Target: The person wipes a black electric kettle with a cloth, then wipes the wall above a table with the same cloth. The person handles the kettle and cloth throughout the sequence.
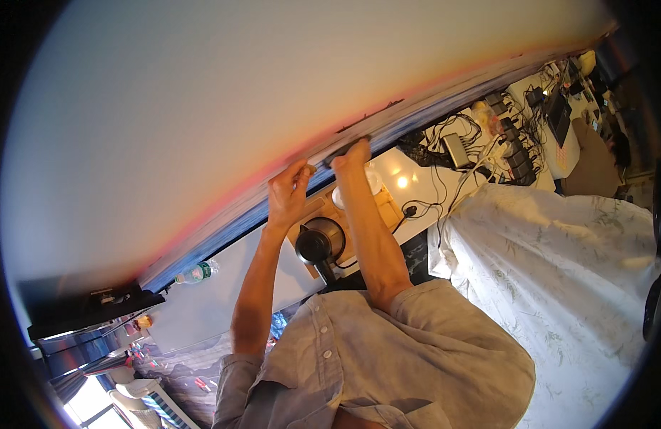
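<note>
My left hand (pixel 287 195) is raised in front of a wall-sized sunset seascape picture (pixel 228 118), with the fingers curled. A small brownish thing (pixel 311 169) shows between thumb and fingertips; its kind is unclear. To its right my right hand (pixel 353 154) is bent at the wrist close to the picture's lower part. That hand is blurred, and a dark patch beside it may be a shadow or a held thing. Below the hands, an electric kettle (pixel 315 244) with a black lid stands on a wooden tray (pixel 388 206). My right forearm partly hides white dishes (pixel 374 179) there.
A plastic bottle (pixel 197 272) lies on the white counter (pixel 223 300) at left. Power adapters (pixel 515 153), tangled cables and a metal box (pixel 456 150) crowd the right side. A laptop (pixel 558 119) stands beyond them. White patterned fabric (pixel 545 279) hangs at my right.
</note>
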`<action>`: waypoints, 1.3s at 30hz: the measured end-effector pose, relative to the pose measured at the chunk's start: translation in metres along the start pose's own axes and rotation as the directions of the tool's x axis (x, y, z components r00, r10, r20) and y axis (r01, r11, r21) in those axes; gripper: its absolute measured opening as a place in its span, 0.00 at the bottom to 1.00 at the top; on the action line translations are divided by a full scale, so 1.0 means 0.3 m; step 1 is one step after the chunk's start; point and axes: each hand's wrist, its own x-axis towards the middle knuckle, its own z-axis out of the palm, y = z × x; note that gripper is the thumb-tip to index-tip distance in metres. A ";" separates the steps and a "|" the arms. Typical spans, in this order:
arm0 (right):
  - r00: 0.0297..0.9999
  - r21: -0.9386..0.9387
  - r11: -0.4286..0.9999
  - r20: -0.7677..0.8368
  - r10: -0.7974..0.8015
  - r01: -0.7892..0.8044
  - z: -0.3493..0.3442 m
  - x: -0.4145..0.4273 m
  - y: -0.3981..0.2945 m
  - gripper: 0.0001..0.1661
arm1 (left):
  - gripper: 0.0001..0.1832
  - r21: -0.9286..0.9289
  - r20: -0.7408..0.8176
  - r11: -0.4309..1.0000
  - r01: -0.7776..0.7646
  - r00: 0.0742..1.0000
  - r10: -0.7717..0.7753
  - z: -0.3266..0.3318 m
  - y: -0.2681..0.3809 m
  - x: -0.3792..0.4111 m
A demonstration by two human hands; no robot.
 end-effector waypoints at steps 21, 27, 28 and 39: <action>0.875 -0.639 0.621 0.187 -0.447 0.453 0.058 -0.448 0.456 0.40 | 0.14 -0.249 -0.329 0.965 -0.079 0.944 -0.008 -0.275 0.059 -0.184; 0.210 -0.397 -0.062 0.604 -0.768 0.916 0.343 -0.526 0.344 0.37 | 0.13 -0.085 -0.410 0.966 -0.246 0.892 0.191 -0.450 0.158 -0.227; 0.102 -0.333 -0.179 0.676 -0.730 0.926 0.372 -0.554 0.345 0.37 | 0.12 -0.058 -0.424 0.960 -0.274 0.877 0.225 -0.474 0.169 -0.233; -0.263 -0.081 -0.468 0.737 -0.622 0.880 0.576 -0.573 0.128 0.32 | 0.10 0.746 -0.229 0.380 -0.548 0.324 0.918 -0.770 0.455 -0.122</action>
